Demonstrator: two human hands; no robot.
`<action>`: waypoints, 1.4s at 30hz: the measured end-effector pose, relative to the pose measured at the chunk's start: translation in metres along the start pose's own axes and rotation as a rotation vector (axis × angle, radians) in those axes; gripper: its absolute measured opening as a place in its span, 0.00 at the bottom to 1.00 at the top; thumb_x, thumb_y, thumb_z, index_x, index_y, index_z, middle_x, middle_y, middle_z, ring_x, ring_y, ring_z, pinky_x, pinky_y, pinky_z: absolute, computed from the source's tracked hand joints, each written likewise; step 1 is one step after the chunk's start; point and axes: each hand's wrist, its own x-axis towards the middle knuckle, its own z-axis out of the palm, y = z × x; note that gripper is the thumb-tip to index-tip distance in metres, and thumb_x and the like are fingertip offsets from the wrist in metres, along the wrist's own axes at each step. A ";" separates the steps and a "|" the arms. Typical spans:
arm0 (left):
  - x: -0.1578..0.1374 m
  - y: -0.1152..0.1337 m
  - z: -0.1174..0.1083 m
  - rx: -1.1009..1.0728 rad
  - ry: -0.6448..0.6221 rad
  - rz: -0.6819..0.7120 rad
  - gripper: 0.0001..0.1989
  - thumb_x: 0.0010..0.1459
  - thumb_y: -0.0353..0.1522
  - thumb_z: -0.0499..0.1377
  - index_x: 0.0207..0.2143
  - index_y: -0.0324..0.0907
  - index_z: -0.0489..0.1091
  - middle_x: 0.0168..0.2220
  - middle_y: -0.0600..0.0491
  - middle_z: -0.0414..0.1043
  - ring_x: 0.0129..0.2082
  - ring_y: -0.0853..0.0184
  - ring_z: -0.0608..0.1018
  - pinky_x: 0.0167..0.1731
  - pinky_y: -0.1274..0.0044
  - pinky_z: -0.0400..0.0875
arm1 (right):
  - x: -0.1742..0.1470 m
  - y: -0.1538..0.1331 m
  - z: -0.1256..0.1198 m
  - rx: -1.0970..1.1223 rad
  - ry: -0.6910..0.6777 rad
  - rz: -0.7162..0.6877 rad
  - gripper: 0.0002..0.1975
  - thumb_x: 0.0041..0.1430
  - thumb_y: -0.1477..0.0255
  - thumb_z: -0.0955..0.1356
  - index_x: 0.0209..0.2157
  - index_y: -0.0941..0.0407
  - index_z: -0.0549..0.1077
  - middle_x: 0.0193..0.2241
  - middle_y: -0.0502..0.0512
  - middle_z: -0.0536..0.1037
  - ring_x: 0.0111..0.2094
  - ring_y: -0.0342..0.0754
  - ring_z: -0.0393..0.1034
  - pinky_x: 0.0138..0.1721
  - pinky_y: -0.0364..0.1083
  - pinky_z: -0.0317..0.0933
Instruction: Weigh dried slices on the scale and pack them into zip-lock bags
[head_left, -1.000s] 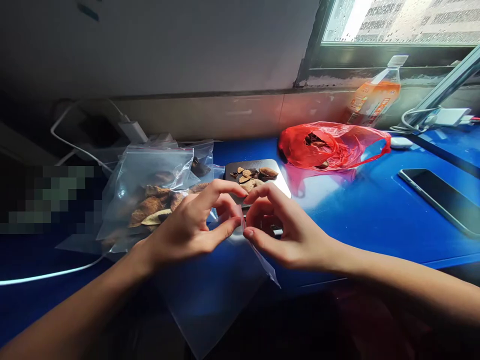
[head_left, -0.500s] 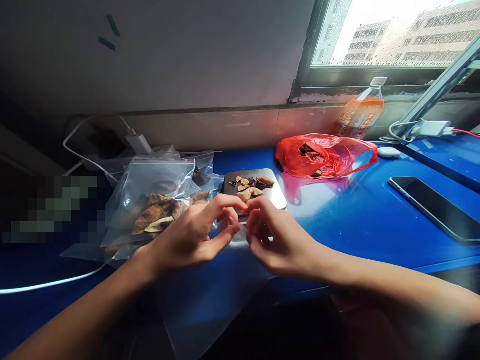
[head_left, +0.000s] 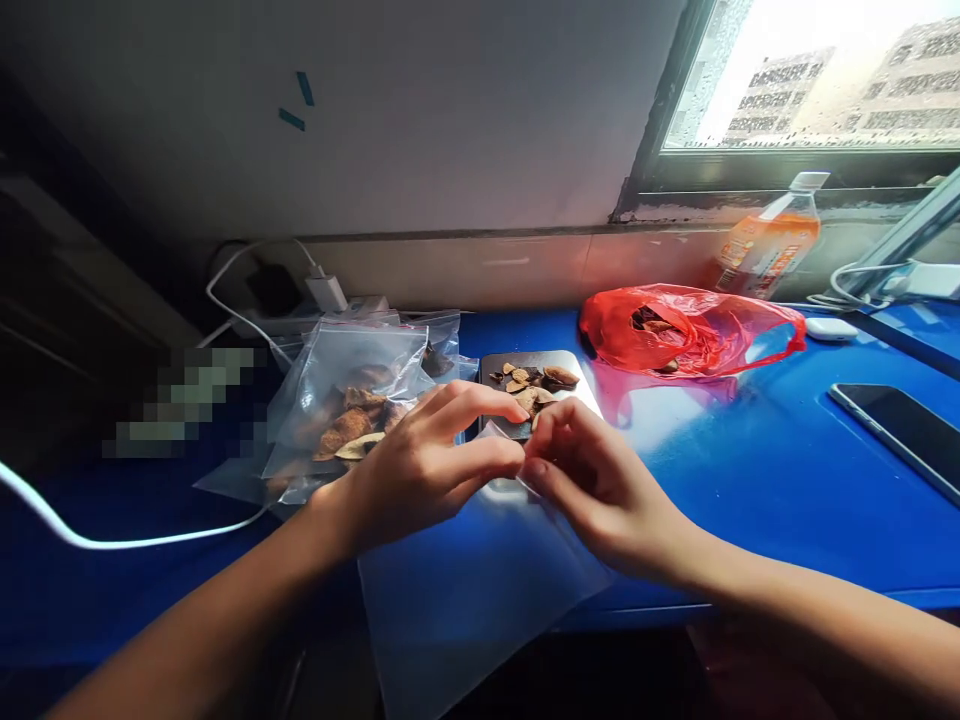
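Observation:
An unfilled clear plastic bag (head_left: 472,620) hangs in front of the table edge, its top edge between my two hands. My left hand (head_left: 427,455) grips that edge with thumb and fingers bent. Pressed close on the other side, my right hand (head_left: 600,490) pinches the same edge, its fingers curled. Just beyond the fingertips is a small digital scale (head_left: 585,390), bearing dried brown slices (head_left: 532,392) on its plate. My hands cover the scale's near part.
Left of the scale lie zip bags (head_left: 322,370) of dried brown pieces. A red plastic bag (head_left: 720,335), an orange drink bottle (head_left: 780,245), a white case (head_left: 831,328) and a phone (head_left: 900,435) are to the right. A white cable (head_left: 150,545) crosses the blue table (head_left: 720,450) at left.
The view has shifted left, so things appear farther right. My hands have shifted their hold along the bag's top edge, and the left fingers have straightened somewhat.

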 end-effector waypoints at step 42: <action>-0.007 -0.007 -0.013 -0.078 -0.183 -0.309 0.51 0.46 0.47 0.68 0.65 0.56 0.40 0.60 0.44 0.59 0.57 0.45 0.68 0.54 0.50 0.66 | 0.043 0.034 -0.080 -0.728 0.297 -0.158 0.16 0.56 0.71 0.69 0.46 0.56 0.65 0.37 0.56 0.75 0.39 0.49 0.69 0.38 0.49 0.63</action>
